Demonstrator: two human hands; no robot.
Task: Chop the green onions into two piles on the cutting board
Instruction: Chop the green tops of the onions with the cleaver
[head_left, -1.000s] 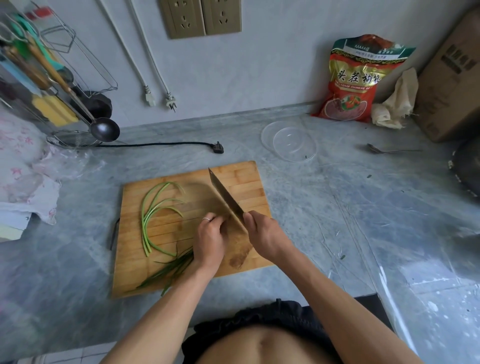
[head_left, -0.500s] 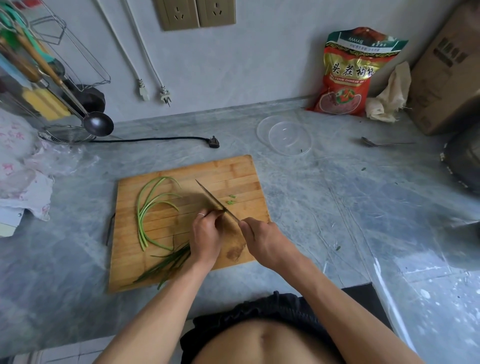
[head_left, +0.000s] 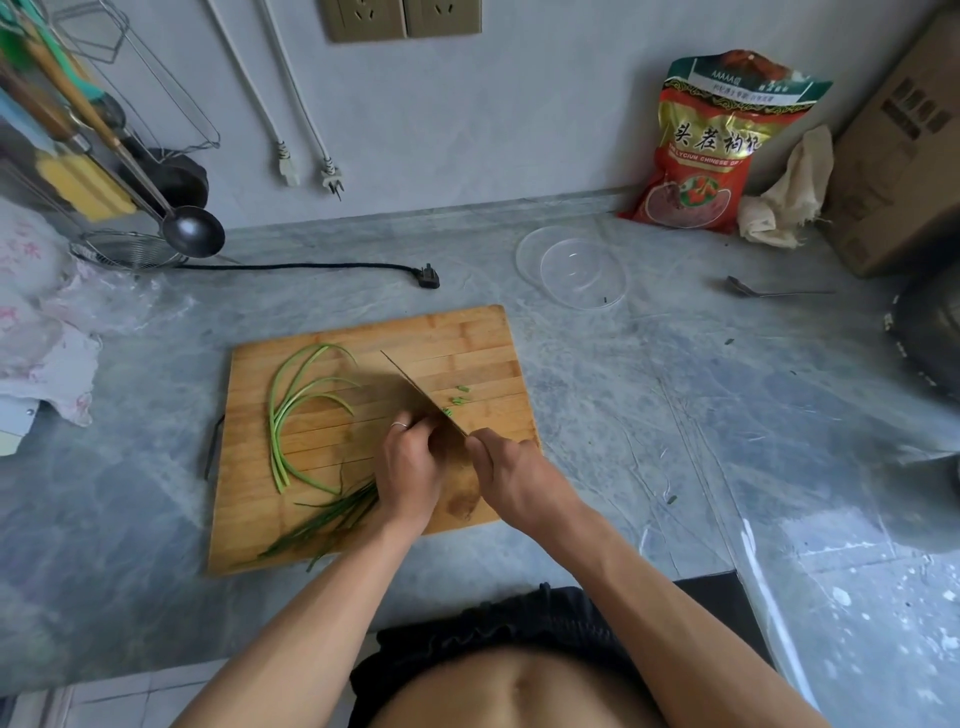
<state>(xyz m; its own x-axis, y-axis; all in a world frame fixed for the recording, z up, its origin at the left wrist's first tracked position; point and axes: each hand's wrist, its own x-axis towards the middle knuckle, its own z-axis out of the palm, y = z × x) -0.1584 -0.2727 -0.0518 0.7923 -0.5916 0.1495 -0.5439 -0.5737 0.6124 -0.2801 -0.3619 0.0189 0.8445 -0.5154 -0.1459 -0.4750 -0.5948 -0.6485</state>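
— So, why is your left hand (head_left: 410, 467) curled over that bundle of green onions (head_left: 332, 512) at the near edge of the cutting board (head_left: 363, 332)?

— You keep the bundle pinned with bent fingers so the stalks cannot roll, and the knuckles give the blade a face to ride against. The grip there is closed on the onions; their dark tips trail out toward the board's near-left corner.

— And your right hand (head_left: 511, 475)?

— It is wrapped around the handle of the cleaver (head_left: 423, 395), with the blade running away from you, just right of your left knuckles. Whether the edge is touching the wood I cannot tell.

— Where is the cut material?

— A few chopped pieces (head_left: 458, 399) lie just right of the blade, hardly a pile. By my reading, the task is at an early stage.

— Those long curved stalks (head_left: 291, 410) on the left of the board?

— They lie apart from the bundle, untouched, probably set aside as stock for the second pile.

— Anything to watch?

— Your fingertips sit close to the blade, so keep them tucked. The clear bowl (head_left: 576, 270) on the tabletop (head_left: 675, 415) stands well apart.
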